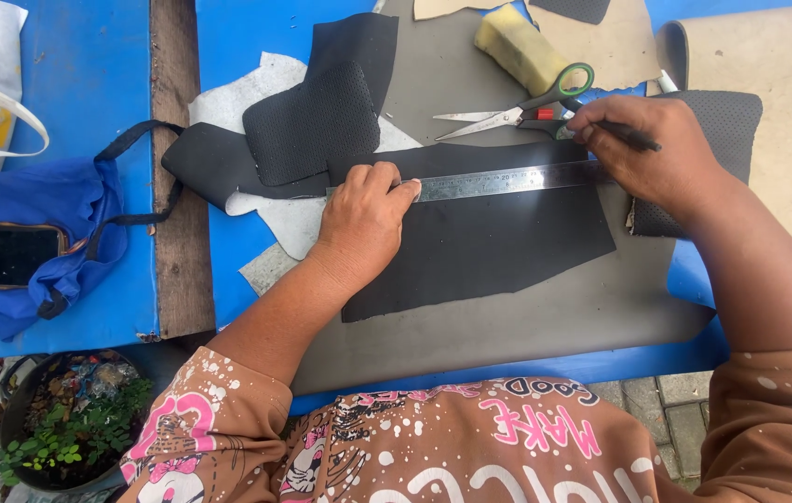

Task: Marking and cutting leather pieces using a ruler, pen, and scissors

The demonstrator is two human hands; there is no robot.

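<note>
Fingers flat on steel ruler

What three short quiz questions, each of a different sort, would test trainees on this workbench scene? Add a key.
1. True or false: the left hand presses on the metal ruler.
2. The right hand holds: A) scissors B) a dark pen C) a sponge?
3. Fill in: the ruler lies across a sheet of ____ material.

Key: 1 true; 2 B, the pen, while the scissors and the sponge lie untouched; 3 black.
</note>
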